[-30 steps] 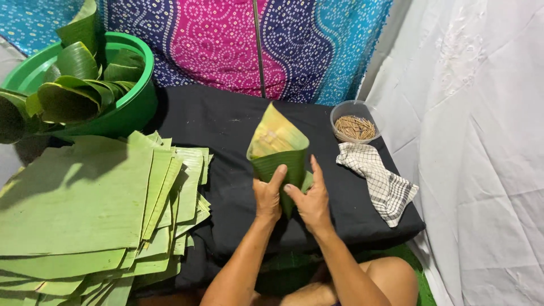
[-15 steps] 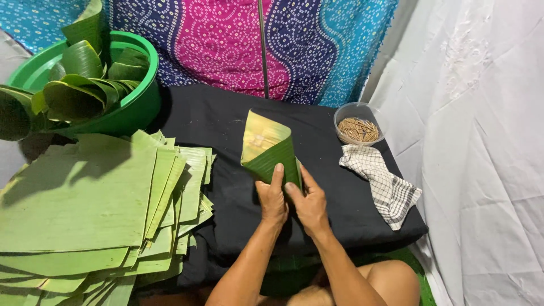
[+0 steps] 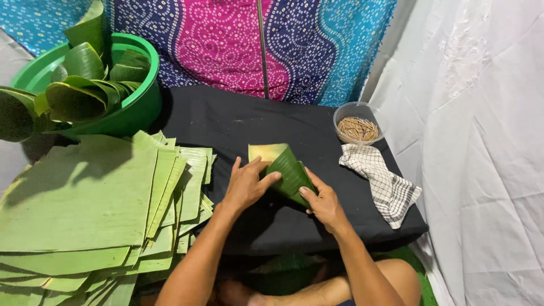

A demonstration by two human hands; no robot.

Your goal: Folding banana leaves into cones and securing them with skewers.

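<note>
Change: the folded banana-leaf cone, standing nearly upright with its pale mouth raised half a second ago, is now lying tipped toward the black tabletop, its mouth pointing away from the person.
Meaning: judging from the tilt, the shaping of the cone is giving way to pressing or closing its lower end against the cloth; no pin is yet showing in the leaf.
Left hand: the left hand is resting palm down on the cone's left flank, fingers spread and lying along the leaf, holding it flat rather than pinching it.
Right hand: the right hand is gripping the cone's narrow end from the right, thumb pressing on the dark green outer face, fingers curled beneath.
Arms: both forearms are reaching forward from the bottom edge, converging on the cone.
Cone position: near the tabletop's middle, just beside the stack of cut leaf sheets.
Surroundings: a clear bowl of wooden picks and a checked cloth are lying to the right; a green basin of finished cones is sitting at upper left.
</note>
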